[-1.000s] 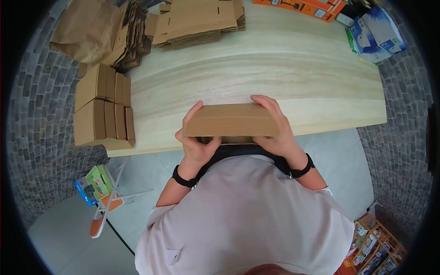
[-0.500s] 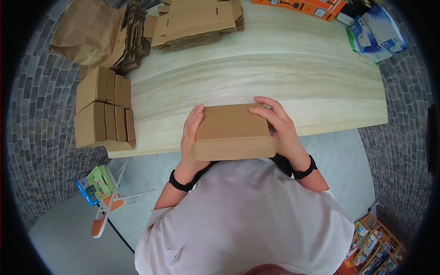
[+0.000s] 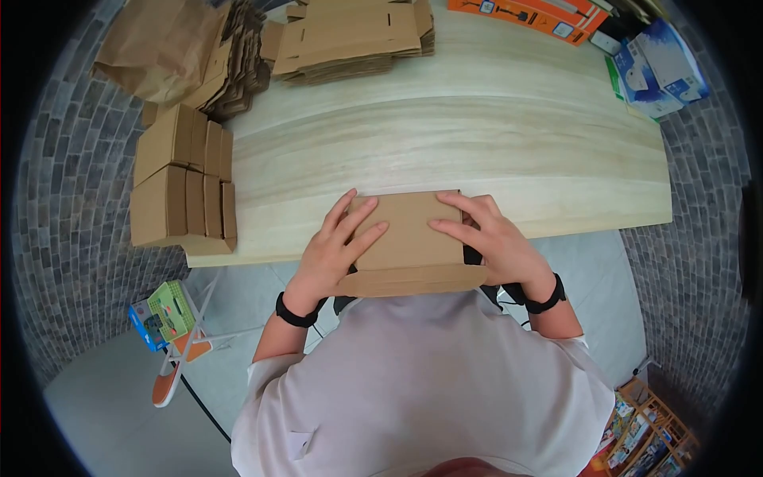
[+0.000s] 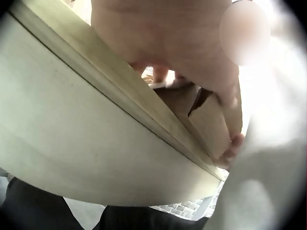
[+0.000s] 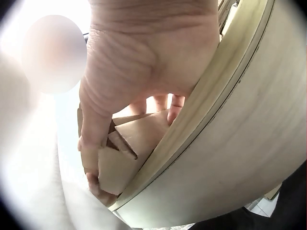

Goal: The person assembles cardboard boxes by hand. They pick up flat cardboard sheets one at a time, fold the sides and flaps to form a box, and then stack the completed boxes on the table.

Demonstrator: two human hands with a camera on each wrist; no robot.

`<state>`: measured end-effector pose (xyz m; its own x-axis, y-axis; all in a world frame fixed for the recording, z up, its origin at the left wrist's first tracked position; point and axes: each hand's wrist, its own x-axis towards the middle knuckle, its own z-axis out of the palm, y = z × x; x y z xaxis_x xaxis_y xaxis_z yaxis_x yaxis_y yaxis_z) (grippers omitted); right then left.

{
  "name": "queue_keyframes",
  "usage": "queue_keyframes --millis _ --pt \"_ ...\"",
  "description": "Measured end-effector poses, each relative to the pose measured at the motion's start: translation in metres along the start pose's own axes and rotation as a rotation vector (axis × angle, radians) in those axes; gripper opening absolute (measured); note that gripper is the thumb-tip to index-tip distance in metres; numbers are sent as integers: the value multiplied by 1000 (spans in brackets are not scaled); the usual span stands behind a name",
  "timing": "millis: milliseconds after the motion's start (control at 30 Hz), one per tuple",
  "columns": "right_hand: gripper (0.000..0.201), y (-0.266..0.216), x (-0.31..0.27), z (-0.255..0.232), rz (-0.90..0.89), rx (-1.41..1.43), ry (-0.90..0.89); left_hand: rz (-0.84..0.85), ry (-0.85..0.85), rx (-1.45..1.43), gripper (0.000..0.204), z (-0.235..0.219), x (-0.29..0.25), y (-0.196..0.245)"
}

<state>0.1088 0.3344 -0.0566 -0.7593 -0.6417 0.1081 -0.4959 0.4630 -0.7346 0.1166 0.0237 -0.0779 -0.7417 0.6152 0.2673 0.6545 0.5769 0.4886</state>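
A small brown cardboard box [image 3: 409,230] lies at the table's front edge, its lid facing up. Along its near side a long flap [image 3: 413,281] sticks out toward the person. The left hand [image 3: 326,253] grips the box's left end, fingers spread on the lid. At the right end the right hand [image 3: 502,245] holds it, two fingertips on the lid. Both wrist views show the thumbs at the box's near side, with gaps beside the cardboard side panels [image 5: 146,132]. The box's underside is hidden.
Folded boxes [image 3: 183,179] are stacked at the table's left edge. Behind them stand flat cardboard pieces [image 3: 350,36] and a brown paper bag [image 3: 159,48]. An orange box [image 3: 528,17] and a blue-white package [image 3: 656,67] are at the far right.
The box has turned from showing its long side to lying with its lid up, lower toward the person. Both hands' fingers have moved from its ends onto the lid.
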Motion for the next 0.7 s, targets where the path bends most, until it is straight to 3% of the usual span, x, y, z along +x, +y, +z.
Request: queue_keyframes --millis 100,267,333,367,433,467,533,700 --pt "77 0 0 2 2 -19 -6 47 89 82 58 11 -5 -11" --pt "73 6 5 16 3 -41 245 -13 251 97 58 25 6 2" --pt "71 11 6 23 5 -26 279 -225 406 -109 55 36 8 10" --pt "70 12 8 25 9 -11 316 -229 410 -106 55 38 10 12" --pt "69 10 11 28 10 14 352 -250 533 -502 55 39 14 15" --pt "69 9 12 29 20 39 392 -254 537 -498 55 39 14 15" --pt "70 13 11 30 42 43 388 -278 584 -811 50 38 14 15" --pt "70 7 15 25 104 113 361 -403 473 -701 51 34 16 4"
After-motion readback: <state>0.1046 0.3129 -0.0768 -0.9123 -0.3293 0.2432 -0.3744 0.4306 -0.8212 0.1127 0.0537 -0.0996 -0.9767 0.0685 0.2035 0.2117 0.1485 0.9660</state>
